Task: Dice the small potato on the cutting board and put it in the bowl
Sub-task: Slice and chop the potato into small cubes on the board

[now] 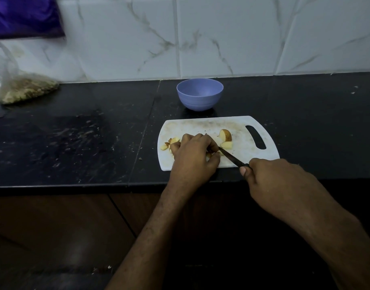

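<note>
On the board (242,126), near the desk (75,143) edge: left hand (192,158) curled over a potato piece, right hand (278,181) gripping the knife (232,158), blade touching left fingers (211,143). Likely hazards: nicked fingertip, rolling chunks (226,136). Bowl (199,94) behind, nothing seen inside.

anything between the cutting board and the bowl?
Nothing. In the head view only a bare strip of black counter separates the far edge of the cutting board from the purple bowl.
</note>
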Available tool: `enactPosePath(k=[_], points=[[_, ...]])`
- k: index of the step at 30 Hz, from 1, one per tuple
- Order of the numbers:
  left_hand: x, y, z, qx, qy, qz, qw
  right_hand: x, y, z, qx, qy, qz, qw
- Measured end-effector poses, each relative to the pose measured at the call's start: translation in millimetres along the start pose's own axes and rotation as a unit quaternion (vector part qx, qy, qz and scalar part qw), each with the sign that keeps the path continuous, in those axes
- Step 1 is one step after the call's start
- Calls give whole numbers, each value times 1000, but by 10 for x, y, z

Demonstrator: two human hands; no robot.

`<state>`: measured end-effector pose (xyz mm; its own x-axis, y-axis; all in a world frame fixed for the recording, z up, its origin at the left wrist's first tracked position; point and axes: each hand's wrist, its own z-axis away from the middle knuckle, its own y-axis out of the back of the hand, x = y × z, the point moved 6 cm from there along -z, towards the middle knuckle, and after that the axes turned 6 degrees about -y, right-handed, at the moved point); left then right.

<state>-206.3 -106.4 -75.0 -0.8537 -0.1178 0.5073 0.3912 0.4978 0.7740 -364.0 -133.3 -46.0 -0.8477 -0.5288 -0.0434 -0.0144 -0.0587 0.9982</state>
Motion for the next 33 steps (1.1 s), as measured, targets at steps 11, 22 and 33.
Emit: enactPosePath(k=[11, 22, 33], points=[[-29, -31, -21, 2, -2, 3, 1000, -83, 7, 7, -13, 0, 31, 999], [-44, 11, 13, 29, 30, 5, 999, 7, -46, -45, -95, 18, -3, 995], [125, -11, 63, -19, -71, -31, 997, 25, 59, 105, 33, 17, 17, 999]])
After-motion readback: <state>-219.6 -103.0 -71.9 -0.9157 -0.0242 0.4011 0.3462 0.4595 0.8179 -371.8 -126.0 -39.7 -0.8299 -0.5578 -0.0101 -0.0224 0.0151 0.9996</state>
